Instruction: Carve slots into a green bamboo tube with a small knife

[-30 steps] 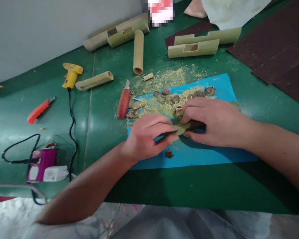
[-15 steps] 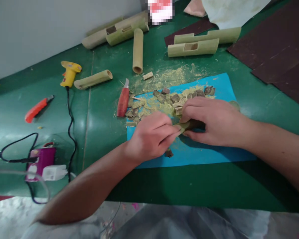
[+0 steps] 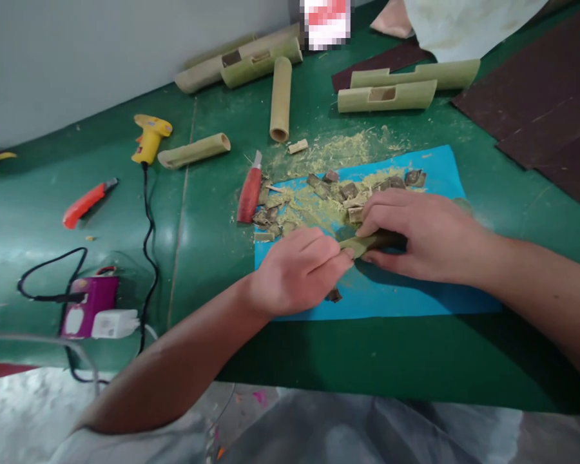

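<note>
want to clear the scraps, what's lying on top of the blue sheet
On the blue sheet lie brown chips and yellowish shavings. The left hand and right hand cover part of it, so anything beneath them can't be seen.

No lettering, brand, number or sign can be read from here. At the back of the green table [image 3: 212, 212], a red-and-white patch [image 3: 326, 24] is blurred into blocks, its content indistinct. On the left, the purple box [image 3: 96, 303] carries a pale rounded patch [image 3: 74, 320] with no legible wording. Any marks on the white adapter [image 3: 116, 323] beside it, or on the body of the yellow tool [image 3: 149, 140] with the black cord, are too small to make out.
</note>
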`<state>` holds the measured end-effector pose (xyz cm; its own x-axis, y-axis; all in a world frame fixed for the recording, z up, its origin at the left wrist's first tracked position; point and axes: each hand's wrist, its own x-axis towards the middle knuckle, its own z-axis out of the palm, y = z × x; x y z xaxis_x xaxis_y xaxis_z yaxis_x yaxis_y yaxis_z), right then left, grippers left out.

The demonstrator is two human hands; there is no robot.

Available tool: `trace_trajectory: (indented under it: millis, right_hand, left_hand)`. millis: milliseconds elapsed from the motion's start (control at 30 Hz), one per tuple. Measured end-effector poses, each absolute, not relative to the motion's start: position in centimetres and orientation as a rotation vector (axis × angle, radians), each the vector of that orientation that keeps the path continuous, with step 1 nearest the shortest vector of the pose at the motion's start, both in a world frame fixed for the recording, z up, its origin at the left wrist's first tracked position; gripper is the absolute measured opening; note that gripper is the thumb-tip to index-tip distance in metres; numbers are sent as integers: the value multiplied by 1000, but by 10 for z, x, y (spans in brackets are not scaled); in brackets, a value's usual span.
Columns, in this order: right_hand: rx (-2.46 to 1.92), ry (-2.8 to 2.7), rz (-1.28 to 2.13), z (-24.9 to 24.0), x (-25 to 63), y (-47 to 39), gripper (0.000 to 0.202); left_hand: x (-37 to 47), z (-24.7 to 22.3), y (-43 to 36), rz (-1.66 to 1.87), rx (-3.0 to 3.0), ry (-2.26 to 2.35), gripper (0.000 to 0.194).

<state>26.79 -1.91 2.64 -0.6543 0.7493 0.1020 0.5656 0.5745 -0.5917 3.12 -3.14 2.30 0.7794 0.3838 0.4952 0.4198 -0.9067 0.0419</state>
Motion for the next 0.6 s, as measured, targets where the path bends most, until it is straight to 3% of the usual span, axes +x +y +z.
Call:
trace_trajectory:
  millis: [600]
  right_hand:
    - [-1131,-2494,750,30,267,-19,12]
  left_hand:
    - [28,28,-23,-738,-3004,-668,30]
